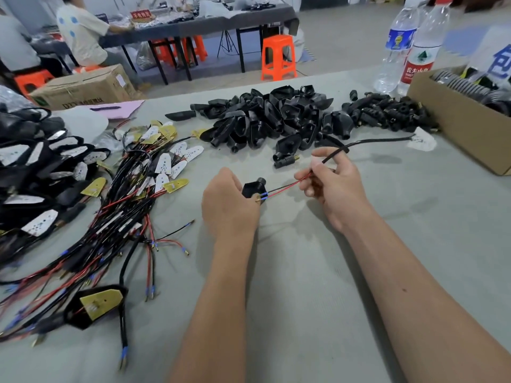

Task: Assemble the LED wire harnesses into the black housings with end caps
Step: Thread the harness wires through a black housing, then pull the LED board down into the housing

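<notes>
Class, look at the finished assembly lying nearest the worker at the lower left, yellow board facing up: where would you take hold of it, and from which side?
Grip the finished assembly by its black housing rim, pinching the two long edges from above. It lies flat with the yellow board up, so the edges are exposed; its trailing wires would likely snag.

Black housings (276,120), red-and-black wires (287,187)

Blue sleeves (264,197) at wire ends; yellow boards (101,302) (some white, dotted); orange stools (278,58); grey table (304,272).
</notes>
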`<control>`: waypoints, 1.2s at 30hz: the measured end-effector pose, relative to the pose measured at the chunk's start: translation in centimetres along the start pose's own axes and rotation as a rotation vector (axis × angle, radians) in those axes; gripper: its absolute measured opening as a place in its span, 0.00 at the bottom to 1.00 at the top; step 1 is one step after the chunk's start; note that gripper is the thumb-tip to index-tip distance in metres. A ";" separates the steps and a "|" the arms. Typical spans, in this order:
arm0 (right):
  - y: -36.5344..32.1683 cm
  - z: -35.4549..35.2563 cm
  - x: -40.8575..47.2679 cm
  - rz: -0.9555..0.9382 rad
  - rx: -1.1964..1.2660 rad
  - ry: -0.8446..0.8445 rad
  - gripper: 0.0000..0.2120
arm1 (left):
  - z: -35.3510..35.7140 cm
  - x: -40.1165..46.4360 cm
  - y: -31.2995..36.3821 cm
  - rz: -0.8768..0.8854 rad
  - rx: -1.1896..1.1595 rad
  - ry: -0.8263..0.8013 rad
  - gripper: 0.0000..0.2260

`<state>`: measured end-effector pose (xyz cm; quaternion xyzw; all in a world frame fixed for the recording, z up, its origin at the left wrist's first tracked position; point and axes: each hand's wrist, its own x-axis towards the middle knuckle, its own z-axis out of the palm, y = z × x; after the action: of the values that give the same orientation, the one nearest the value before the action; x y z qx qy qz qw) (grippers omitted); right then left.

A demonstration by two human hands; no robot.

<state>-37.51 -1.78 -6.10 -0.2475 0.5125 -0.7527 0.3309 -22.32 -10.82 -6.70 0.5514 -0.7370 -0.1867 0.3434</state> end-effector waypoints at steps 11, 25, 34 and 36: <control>0.0 0.8 -0.5 0.097 0.197 -0.153 0.07 | 1.3 0.3 0.7 0.259 -0.094 -0.286 0.19; 1.0 1.1 -0.3 0.017 0.162 0.001 0.05 | 0.5 0.1 1.1 -0.193 -0.404 -0.077 0.12; 1.1 1.2 -0.5 -0.002 0.122 -0.141 0.18 | 0.1 -0.3 1.8 -0.246 -0.570 -0.203 0.05; 0.7 1.1 -0.6 0.058 0.239 -0.190 0.16 | 0.1 -0.4 1.8 -0.247 -0.570 -0.199 0.05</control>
<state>-36.13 -2.20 -6.38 -0.2613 0.3925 -0.7717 0.4268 -23.60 -9.90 -5.69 0.4974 -0.6125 -0.4789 0.3848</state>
